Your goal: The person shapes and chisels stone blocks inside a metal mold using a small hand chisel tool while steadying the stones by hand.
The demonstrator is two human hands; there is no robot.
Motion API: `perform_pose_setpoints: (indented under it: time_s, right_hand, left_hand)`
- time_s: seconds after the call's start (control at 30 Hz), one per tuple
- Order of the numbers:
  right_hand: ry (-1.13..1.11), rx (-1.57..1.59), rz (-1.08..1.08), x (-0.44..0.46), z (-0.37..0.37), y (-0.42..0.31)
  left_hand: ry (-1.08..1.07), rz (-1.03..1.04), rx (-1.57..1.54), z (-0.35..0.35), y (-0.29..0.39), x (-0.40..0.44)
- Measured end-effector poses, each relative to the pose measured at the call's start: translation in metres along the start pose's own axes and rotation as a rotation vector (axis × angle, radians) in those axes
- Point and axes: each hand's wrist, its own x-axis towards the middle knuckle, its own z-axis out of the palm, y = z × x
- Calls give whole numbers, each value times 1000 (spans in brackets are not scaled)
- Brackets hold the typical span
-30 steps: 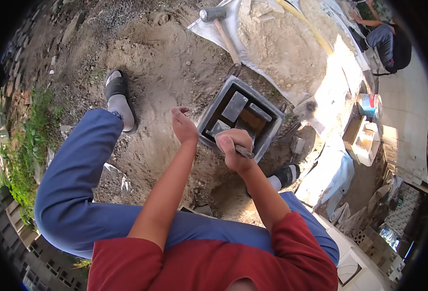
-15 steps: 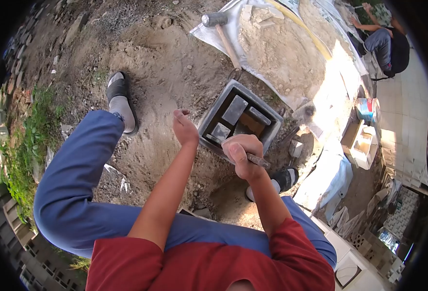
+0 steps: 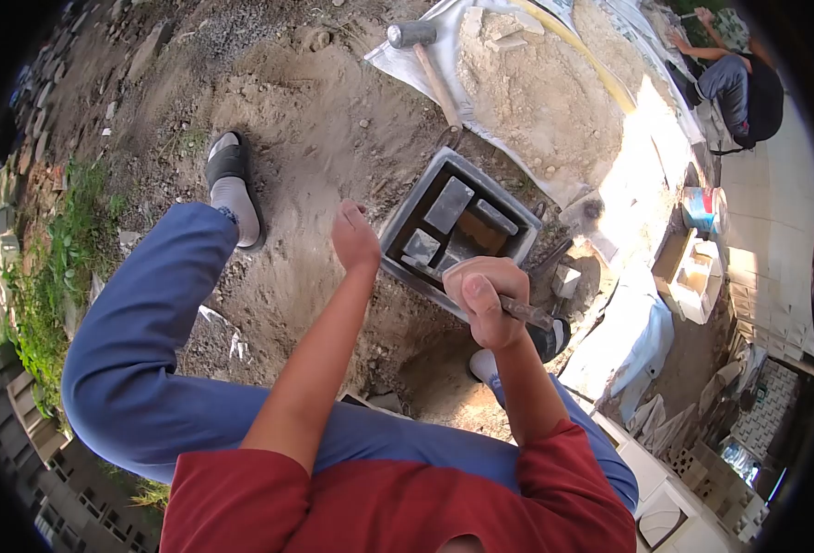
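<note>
A grey square box-like mould (image 3: 413,196) lies on the ground between my feet. Inside it are several flat rectangular blocks (image 3: 448,205) around a brown recess. My right hand (image 3: 486,300) is wrapped round a short, dirty rod-like tool (image 3: 528,314) above the mould's near corner. The tool's end sticks out to the right, and its other end is hidden by my fist. Just off the mould's left side, my left hand (image 3: 356,238) is closed with curled fingers. Whether anything is inside those fingers cannot be seen.
A mallet (image 3: 413,35) lies beyond the mould, across the edge of a white sheet under a sandy heap (image 3: 517,111). To the right are a paint bucket (image 3: 702,210) and a white container (image 3: 695,278). Another person (image 3: 734,88) sits at the far upper right.
My right hand has shifted a little right and down, and more of the rod-like tool shows. My left hand has risen slightly, its fingers more curled.
</note>
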Motion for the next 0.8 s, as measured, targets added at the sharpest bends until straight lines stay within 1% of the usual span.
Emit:
perform_pose_setpoints:
  time_s: [0.03,0.07,0.1,0.17,0.23,0.3,0.4,0.5,0.57,0.63,0.67,0.7,0.73,0.77,0.8]
  right_hand:
    - [9,59,-2,-1,-2,-10]
    - [-46,40,-2,-5,-6,-7]
    - [-40,36,-7,-12,-5,16]
    - [-7,-37,-112,-32,3,78]
    - [-25,-35,-107,-24,4,76]
    - [-17,-97,-86,-25,8,70]
    - [33,-63,-20,-26,-4,56]
    - [41,10,38,-22,-12,18]
    - [-5,-51,-6,-22,-16,0]
    - [15,-75,-14,-35,-9,32]
    - [47,-80,-35,-43,-5,59]
    - [73,-84,-60,-41,-3,65]
    - [44,-95,-12,-39,-5,70]
    - [56,-91,-14,-43,-7,74]
    - [73,-88,44,-42,-9,69]
  left_hand:
    - [3,3,-5,1,-1,-1]
    - [-2,5,-4,1,0,-2]
    - [-1,11,31,1,2,-1]
    - [-8,22,63,0,3,-4]
    - [1,-26,80,1,4,-1]
    - [-30,-21,109,-3,1,-3]
    - [-37,-20,125,0,4,-2]
    - [-20,-13,118,2,-3,0]
    - [-34,18,99,1,-3,-1]
    - [-33,-83,158,0,5,-1]
    - [-40,-73,152,-1,5,-2]
    - [-50,-91,177,0,4,-3]
    - [-51,-105,203,1,3,2]
    - [-57,-96,210,1,-1,2]
    - [-67,-52,209,-1,-3,0]
